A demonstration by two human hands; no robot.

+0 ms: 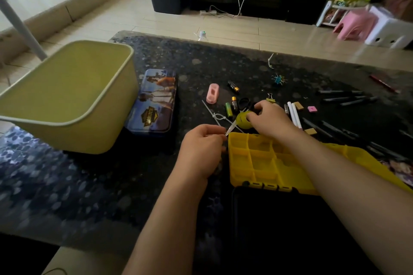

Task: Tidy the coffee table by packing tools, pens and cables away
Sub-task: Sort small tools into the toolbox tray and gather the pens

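Two hands: left hand pinches cable ties, right hand grips yellow-green roll; tin lettering unreadable.

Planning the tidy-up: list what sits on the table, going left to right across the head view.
Green bin → picture tin → pink case → blue clip → pink eraser → red pen.
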